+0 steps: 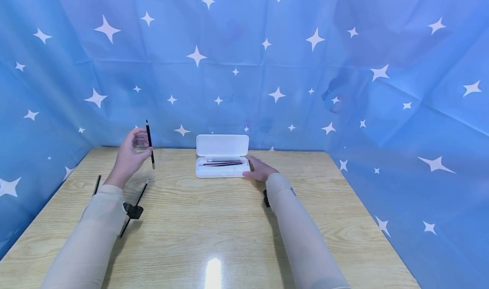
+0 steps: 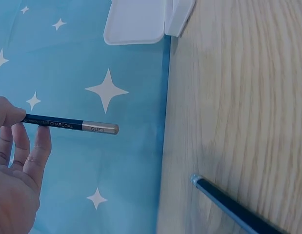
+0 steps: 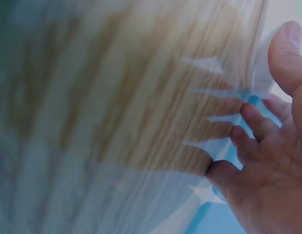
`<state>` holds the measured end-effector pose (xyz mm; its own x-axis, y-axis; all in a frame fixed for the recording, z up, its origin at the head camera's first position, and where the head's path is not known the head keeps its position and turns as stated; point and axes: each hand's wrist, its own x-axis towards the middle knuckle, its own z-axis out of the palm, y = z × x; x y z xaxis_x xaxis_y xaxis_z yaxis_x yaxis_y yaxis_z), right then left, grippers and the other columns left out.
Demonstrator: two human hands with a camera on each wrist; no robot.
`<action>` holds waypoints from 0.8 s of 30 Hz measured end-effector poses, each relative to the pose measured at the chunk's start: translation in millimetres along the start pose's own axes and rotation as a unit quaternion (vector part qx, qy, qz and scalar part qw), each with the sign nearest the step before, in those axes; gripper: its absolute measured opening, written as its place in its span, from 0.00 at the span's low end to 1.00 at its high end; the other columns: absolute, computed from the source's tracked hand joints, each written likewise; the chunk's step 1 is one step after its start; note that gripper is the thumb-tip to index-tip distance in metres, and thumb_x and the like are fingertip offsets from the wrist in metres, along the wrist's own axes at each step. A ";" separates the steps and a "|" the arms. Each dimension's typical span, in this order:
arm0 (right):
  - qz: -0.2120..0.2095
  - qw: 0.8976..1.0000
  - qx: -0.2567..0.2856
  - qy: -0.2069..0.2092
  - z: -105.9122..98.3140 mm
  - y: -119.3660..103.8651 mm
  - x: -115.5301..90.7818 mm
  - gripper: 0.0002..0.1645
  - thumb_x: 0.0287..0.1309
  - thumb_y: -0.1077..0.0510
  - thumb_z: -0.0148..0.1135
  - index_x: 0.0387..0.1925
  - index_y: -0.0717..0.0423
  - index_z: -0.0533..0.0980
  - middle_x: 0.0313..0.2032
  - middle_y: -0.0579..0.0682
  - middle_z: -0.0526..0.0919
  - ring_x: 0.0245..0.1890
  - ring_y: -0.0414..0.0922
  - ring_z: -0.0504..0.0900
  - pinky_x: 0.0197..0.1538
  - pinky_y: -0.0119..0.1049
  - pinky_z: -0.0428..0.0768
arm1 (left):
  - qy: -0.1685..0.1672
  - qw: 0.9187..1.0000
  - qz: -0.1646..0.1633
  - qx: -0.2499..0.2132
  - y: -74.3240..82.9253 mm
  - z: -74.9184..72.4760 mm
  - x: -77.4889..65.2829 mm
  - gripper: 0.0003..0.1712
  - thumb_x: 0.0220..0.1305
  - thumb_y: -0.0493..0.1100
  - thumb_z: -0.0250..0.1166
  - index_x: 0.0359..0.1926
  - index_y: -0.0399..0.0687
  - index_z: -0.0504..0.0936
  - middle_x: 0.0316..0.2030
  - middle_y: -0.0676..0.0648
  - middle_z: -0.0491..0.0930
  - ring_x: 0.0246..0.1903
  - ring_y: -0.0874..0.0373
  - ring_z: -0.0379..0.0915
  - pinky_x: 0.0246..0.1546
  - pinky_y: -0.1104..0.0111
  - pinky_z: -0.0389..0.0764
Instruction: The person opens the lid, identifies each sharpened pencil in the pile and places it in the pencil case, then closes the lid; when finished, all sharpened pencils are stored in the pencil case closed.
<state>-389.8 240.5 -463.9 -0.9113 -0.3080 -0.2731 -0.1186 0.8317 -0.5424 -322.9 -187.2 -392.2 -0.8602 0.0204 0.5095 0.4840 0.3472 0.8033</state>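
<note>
My left hand (image 1: 131, 156) pinches a black charcoal pencil (image 1: 149, 140) between thumb and fingertips, raised over the table's back left. In the left wrist view, the pencil's silver end reads "SOFT". An uncapped white pencil case (image 1: 222, 145) stands at the back middle, lid tilted up. Several pencils (image 1: 221, 164) lie inside it. At the case's right end rests my right hand (image 1: 260, 169), its thumb by the front corner and fingers farther back. In the right wrist view its fingertips touch the table and the thumb is extended along the white case, with no visible grip.
A dark pencil (image 1: 142, 191) lies on the wooden table (image 1: 183, 225), partly beneath my left wrist. Another dark pencil (image 1: 96, 185) lies farther left, partly hidden by the sleeve. A blue star-patterned cloth (image 1: 237, 93) hangs behind the table and along both sides.
</note>
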 end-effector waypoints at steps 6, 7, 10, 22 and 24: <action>-0.004 1.000 0.007 0.008 0.5 -1.3 1.3 0.46 0.73 0.45 0.59 0.81 0.42 0.47 0.79 0.52 0.51 0.78 0.54 0.49 0.76 0.55 0.54 | -0.003 1.000 0.002 -0.007 2.1 7.4 3.7 0.30 0.61 0.20 0.59 0.64 0.27 0.64 0.47 0.39 0.72 0.41 0.56 0.71 0.43 0.75 0.74; -0.003 1.000 0.007 0.007 0.7 -1.3 1.7 0.46 0.73 0.44 0.59 0.81 0.41 0.47 0.79 0.52 0.51 0.78 0.53 0.49 0.76 0.55 0.54 | -0.004 1.000 0.005 -0.009 2.3 8.8 4.3 0.30 0.61 0.20 0.59 0.64 0.27 0.64 0.47 0.38 0.72 0.41 0.55 0.72 0.42 0.76 0.75; 0.002 1.000 0.004 0.007 1.0 -0.8 2.6 0.46 0.72 0.43 0.58 0.81 0.39 0.46 0.79 0.50 0.50 0.79 0.52 0.48 0.76 0.53 0.53 | -0.008 1.000 0.008 -0.020 4.2 13.1 6.0 0.29 0.60 0.20 0.58 0.63 0.27 0.65 0.47 0.36 0.72 0.41 0.53 0.72 0.38 0.78 0.76; 0.000 1.000 0.009 0.005 1.6 3.4 4.9 0.47 0.72 0.42 0.59 0.81 0.39 0.46 0.79 0.50 0.50 0.79 0.52 0.48 0.76 0.54 0.54 | -0.047 0.998 -0.018 -0.044 8.6 37.2 12.6 0.30 0.64 0.22 0.58 0.67 0.31 0.63 0.52 0.37 0.70 0.45 0.49 0.70 0.34 0.79 0.77; -0.003 1.000 0.011 0.006 2.4 4.2 6.1 0.46 0.72 0.43 0.59 0.81 0.39 0.47 0.79 0.50 0.50 0.79 0.52 0.48 0.76 0.54 0.54 | -0.052 0.998 -0.022 -0.041 0.1 43.2 16.4 0.30 0.65 0.23 0.57 0.68 0.32 0.63 0.53 0.37 0.69 0.46 0.49 0.70 0.34 0.78 0.77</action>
<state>-395.0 241.0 -469.8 -0.9154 -0.3066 -0.2608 -0.1145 0.8195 -0.5615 -343.9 -146.3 -397.1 -0.8910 0.1047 0.4417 0.4528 0.2728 0.8489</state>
